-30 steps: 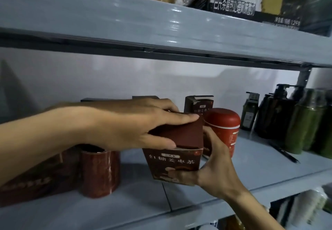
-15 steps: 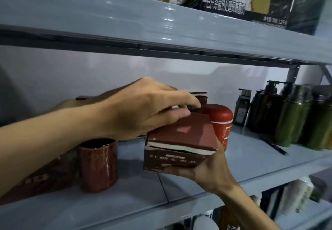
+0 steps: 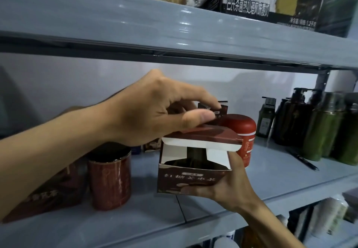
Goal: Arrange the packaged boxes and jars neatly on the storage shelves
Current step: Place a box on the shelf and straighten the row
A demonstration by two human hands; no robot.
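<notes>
A dark brown tea box (image 3: 189, 179) with pale lettering is held above the grey middle shelf (image 3: 275, 182). My right hand (image 3: 228, 187) grips it from below and from the right side. Its top lid (image 3: 205, 134) stands lifted, and the white inner flaps show. My left hand (image 3: 155, 112) pinches the lid's upper face between thumb and fingers. Behind the box stand a red jar (image 3: 245, 131) with a rounded cap and another brown box (image 3: 222, 112), partly hidden by my fingers. A dark red tin (image 3: 109, 180) stands to the left.
A brown pouch (image 3: 52, 195) leans at the far left. Dark pump bottles (image 3: 290, 116) and green bottles (image 3: 321, 129) fill the shelf's right end, with a black pen (image 3: 304, 160) lying before them. The upper shelf (image 3: 174, 28) carries cartons and wrapped biscuits close overhead.
The box's lid, which lay closed half a second ago, now stands open under my left fingers. The box has also tipped so its lettered front faces me.
</notes>
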